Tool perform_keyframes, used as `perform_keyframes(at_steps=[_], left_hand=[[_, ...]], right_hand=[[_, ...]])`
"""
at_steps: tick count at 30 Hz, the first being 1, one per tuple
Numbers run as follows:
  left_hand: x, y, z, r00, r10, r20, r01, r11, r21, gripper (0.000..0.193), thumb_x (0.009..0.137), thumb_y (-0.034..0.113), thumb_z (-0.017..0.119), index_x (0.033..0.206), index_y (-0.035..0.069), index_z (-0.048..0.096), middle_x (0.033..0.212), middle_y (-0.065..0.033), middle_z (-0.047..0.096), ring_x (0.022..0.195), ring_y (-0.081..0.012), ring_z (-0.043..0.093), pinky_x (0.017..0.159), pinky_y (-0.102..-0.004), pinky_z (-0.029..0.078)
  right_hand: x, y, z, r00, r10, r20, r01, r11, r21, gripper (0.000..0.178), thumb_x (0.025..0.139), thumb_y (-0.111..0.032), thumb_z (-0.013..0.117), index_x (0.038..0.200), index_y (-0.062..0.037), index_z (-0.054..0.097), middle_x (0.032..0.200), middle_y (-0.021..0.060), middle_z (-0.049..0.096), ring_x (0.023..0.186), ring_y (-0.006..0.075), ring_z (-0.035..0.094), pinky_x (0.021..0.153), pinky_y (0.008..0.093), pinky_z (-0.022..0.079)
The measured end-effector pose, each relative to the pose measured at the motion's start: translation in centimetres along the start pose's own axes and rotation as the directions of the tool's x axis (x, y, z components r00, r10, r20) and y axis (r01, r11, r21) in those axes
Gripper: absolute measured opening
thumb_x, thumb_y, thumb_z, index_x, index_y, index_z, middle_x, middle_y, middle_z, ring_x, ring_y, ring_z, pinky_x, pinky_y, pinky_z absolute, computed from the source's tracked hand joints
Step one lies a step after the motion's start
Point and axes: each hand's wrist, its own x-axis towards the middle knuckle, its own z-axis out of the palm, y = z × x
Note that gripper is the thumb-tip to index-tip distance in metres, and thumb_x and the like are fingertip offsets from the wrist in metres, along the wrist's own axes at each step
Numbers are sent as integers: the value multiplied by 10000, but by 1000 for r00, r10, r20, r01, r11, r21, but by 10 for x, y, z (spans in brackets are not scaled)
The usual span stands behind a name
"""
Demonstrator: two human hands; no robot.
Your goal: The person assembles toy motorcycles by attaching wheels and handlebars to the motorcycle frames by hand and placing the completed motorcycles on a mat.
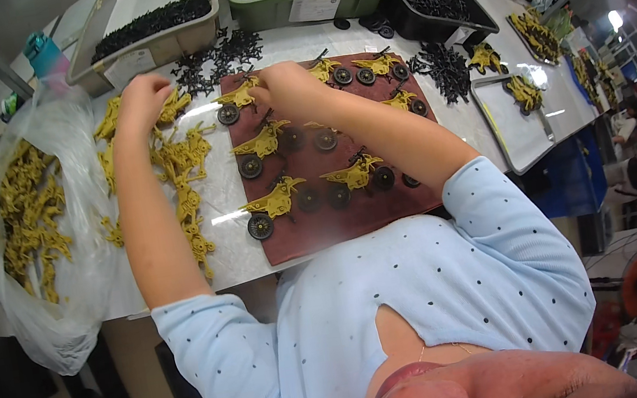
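Lying in rows, yellow toy motorbikes (277, 199) show black wheels (260, 226).

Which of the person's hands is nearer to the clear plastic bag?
The left. The left hand is just right of the clear plastic bag, by the loose yellow parts; the right hand is farther right, above the maroon mat.

The person's pale blue top (364, 275) with dark dots, elbow-length sleeves (512, 235), notched neckline (384, 308), thin necklace (423, 349), left hand (144, 101) and right hand (289, 88) ungloved
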Motion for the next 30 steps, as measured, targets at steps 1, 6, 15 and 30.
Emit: perform_keyframes(at_steps=[1, 6, 15, 30], left_hand=[[-3, -13, 0, 997, -62, -36, 63, 998, 25, 306, 774, 197, 707, 1030, 31, 684, 967, -156, 690, 876, -298, 665, 806, -368, 515], [-24, 0, 7, 987, -158, -11, 155, 951, 269, 443, 758, 187, 723, 1173, 69, 623, 1111, -145, 657, 1004, -314, 627, 896, -376, 486], [-112, 74, -29, 925, -361, 120, 302, 889, 344, 576, 748, 258, 761, 1229, 18, 554, 1122, -211, 625, 1045, -386, 582, 893, -434, 466], [-257, 120, 21, 660, -729, -183, 737, 579, 349, 569, 722, 263, 770, 1201, 39, 561, 1127, -137, 586, 1096, -323, 526, 914, -456, 425]], right_hand=[[-9, 4, -7, 996, -60, -65, 61, 998, 22, 302, 830, -270, 640, 849, 29, 680, 837, 226, 662, 792, 373, 650, 719, 434, 518], [-61, 24, -31, 993, -85, -77, 101, 966, 237, 228, 845, -203, 635, 901, 15, 669, 825, 200, 665, 770, 355, 648, 700, 404, 512], [-145, 67, -61, 998, 29, -60, 0, 901, 434, 158, 867, -116, 638, 932, 28, 650, 745, 72, 629, 657, 111, 573, 595, 261, 454], [-155, 59, -54, 997, -73, -5, 69, 905, 419, 142, 870, -118, 647, 936, 8, 655, 777, 81, 627, 660, 134, 565, 584, 272, 448]])
